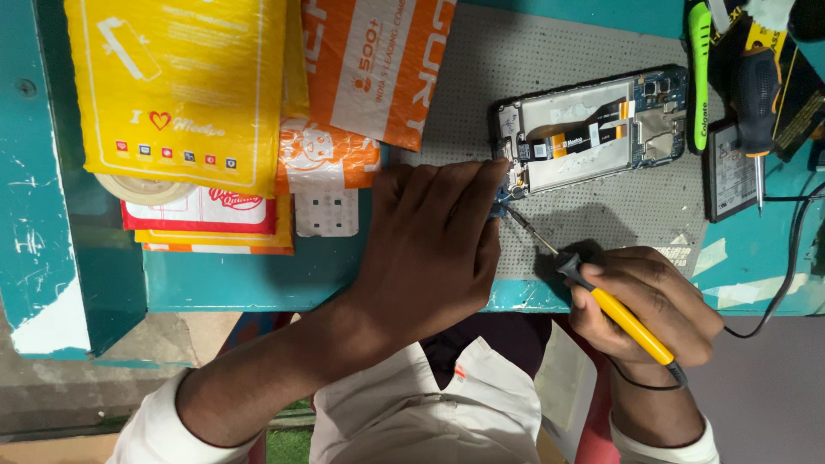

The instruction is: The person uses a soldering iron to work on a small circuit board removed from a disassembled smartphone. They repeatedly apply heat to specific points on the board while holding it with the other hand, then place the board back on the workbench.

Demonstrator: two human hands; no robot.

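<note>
Head view, looking down on a teal workbench [258,279] with a grey perforated work mat [550,60] laid on it. An opened smartphone with its back cover off, blue frame and exposed circuit board and flex ribbon [593,129], lies flat on the mat toward the upper right. Left hand [430,245] rests palm down on the mat's near-left edge, fingers extended and close together, fingertips touching the phone's lower-left corner; it presses rather than grips, nothing enclosed in it. Right hand [649,305] is curled closed around a yellow-handled soldering iron with a black collar [623,318], held pen-style; the thin metal tip [524,228] runs up and left to the phone's lower-left corner, just beside the left fingertips. Exact contact point of the tip is hidden by the fingers. A black cord [786,275] trails from the iron's rear to the right. Stacked yellow and orange padded mailers [180,77] lie at upper left, well apart from the phone. A black-handled screwdriver [756,94] lies at far right.
</note>
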